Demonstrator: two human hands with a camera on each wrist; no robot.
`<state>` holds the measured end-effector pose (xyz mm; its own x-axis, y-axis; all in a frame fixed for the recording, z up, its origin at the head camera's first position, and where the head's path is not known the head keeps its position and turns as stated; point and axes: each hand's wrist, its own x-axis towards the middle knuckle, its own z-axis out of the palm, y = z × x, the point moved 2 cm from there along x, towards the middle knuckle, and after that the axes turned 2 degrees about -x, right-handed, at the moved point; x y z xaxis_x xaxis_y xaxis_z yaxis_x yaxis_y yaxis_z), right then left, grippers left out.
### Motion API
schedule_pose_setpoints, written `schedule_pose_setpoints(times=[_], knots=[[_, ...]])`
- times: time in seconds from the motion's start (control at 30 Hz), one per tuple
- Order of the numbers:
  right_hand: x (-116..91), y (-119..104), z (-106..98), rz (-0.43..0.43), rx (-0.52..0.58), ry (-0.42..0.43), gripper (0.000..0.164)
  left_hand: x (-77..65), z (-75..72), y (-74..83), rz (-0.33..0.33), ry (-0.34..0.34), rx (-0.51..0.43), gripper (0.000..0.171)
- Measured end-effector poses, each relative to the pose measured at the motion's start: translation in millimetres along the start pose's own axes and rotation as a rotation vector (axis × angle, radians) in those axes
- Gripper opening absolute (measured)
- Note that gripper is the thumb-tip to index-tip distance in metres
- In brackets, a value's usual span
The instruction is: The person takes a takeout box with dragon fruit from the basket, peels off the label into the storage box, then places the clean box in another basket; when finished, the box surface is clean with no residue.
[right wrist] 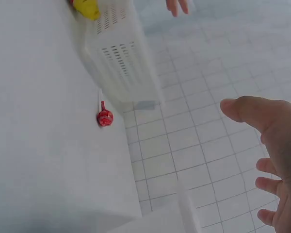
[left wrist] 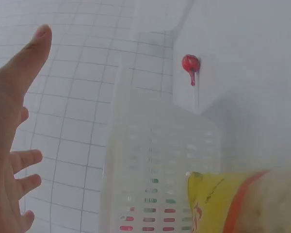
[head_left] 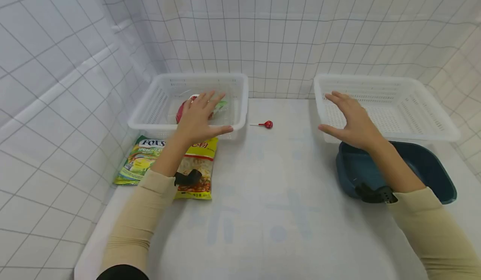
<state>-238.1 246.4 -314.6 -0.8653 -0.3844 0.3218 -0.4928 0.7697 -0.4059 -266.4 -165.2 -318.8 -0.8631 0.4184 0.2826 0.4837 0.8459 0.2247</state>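
My left hand [head_left: 198, 120] hovers over the left white basket [head_left: 240, 100] with its fingers spread and nothing in them. Inside that basket lies a red and green item in clear wrapping [head_left: 181, 112], partly hidden by the hand. Over the near left corner of the right white basket [head_left: 413, 138] my right hand [head_left: 353, 123] is held with fingers spread, also holding nothing. Between the baskets a red lollipop [head_left: 268, 124] lies on the table, its stick pointing left; it shows in both wrist views too, as a lollipop [left wrist: 190, 63] and a lollipop [right wrist: 105, 117].
A green FOX'S bag [head_left: 137, 163] and a yellow food packet [head_left: 204, 150] lie before the left basket, partly under the left forearm. A dark blue bin [head_left: 432, 167] stands before the right basket, below the right forearm. Grid-patterned curtains [head_left: 278, 33] surround the table.
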Motion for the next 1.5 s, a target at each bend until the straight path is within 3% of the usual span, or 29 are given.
schedule_pose_setpoints(times=[0.17,0.37,0.43,0.5,0.7,0.83,0.93,1.13,1.33,1.5], knots=[[-5.9,-7.0,6.5,0.041,0.117,0.017,0.074,-18.4,2.6,4.3,-0.084,0.247,-0.166,0.086],[-10.0,-14.9,16.5,0.061,0.181,0.067,0.065,-41.1,24.3,13.8,-0.207,0.704,-0.538,0.069],[-10.3,-17.1,20.8,0.048,0.204,0.086,0.064,-46.8,32.1,17.2,-0.247,0.799,-0.613,0.061],[-10.4,-19.1,25.2,0.037,0.230,0.100,0.062,-51.3,38.2,19.3,-0.284,0.852,-0.653,0.053],[-8.8,-22.8,36.6,-0.003,0.282,0.138,0.057,-58.6,51.6,19.4,-0.403,0.944,-0.771,0.037],[-4.8,-24.9,44.0,-0.018,0.310,0.146,0.052,-59.1,56.6,17.4,-0.517,0.981,-0.880,0.032],[-0.5,-27.1,50.2,-0.016,0.333,0.138,0.049,-58.1,59.0,16.2,-0.618,0.980,-0.971,0.032],[9.3,-34.9,59.9,-0.015,0.373,0.125,0.044,-51.6,61.0,17.3,-0.814,0.904,-1.074,0.039],[21.2,-44.8,65.5,-0.007,0.381,0.087,0.045,-46.1,61.7,15.6,-0.896,0.880,-1.160,0.044],[33.0,-55.7,63.3,-0.021,0.377,0.061,0.046,-46.1,64.5,7.4,-0.903,0.934,-1.266,0.044]])
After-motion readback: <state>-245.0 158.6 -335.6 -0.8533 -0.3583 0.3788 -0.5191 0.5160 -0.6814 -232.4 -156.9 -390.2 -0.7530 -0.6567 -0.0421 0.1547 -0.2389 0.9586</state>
